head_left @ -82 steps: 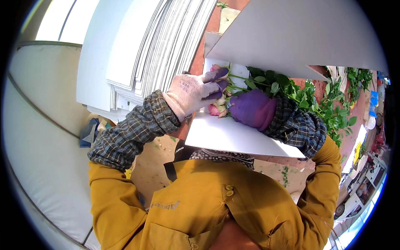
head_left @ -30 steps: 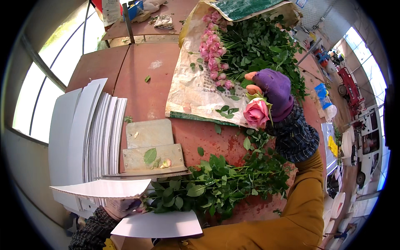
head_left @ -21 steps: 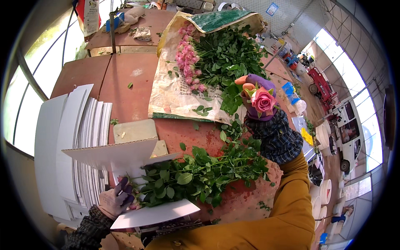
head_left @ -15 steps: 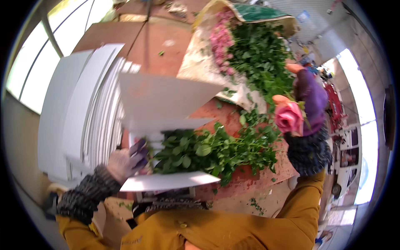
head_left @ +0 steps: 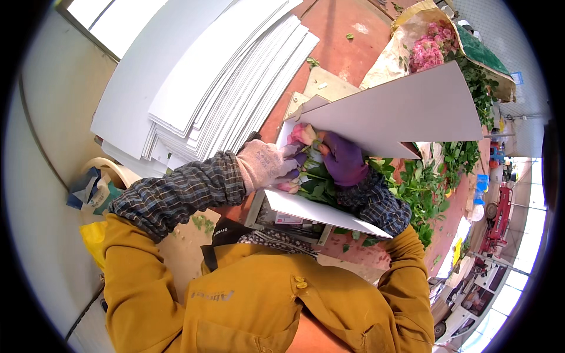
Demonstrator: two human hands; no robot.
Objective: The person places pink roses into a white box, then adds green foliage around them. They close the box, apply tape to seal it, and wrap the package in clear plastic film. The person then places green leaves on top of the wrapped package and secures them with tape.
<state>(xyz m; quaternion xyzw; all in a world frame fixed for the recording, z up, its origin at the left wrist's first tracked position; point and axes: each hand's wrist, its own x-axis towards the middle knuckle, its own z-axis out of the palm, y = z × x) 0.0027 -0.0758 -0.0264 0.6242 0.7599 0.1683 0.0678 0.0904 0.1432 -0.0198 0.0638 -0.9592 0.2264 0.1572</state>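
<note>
My right hand (head_left: 343,160), in a purple glove with bare fingertips, grips a pink rose (head_left: 302,134) just below its bloom. The rose lies at the left end of a folded white cardboard sheet (head_left: 412,112). Beside it my left hand (head_left: 268,165), in a pale glove with purple fingers, curls over the rose heads lying in the fold; its fingertips are partly hidden. Another pink bloom (head_left: 288,187) shows below those fingers. Leafy green stems (head_left: 412,188) run rightward out of the cardboard, passing under my right forearm.
A thick stack of white cardboard sheets (head_left: 229,88) lies at the left on the reddish table (head_left: 335,41). At the far right, a paper wrap (head_left: 388,50) holds many pink roses (head_left: 432,47). A beige bucket (head_left: 109,165) stands at the lower left.
My right hand has brought the rose from the right side to the left end of the cardboard, beside my left hand. The view has turned, so the stack now sits higher.
</note>
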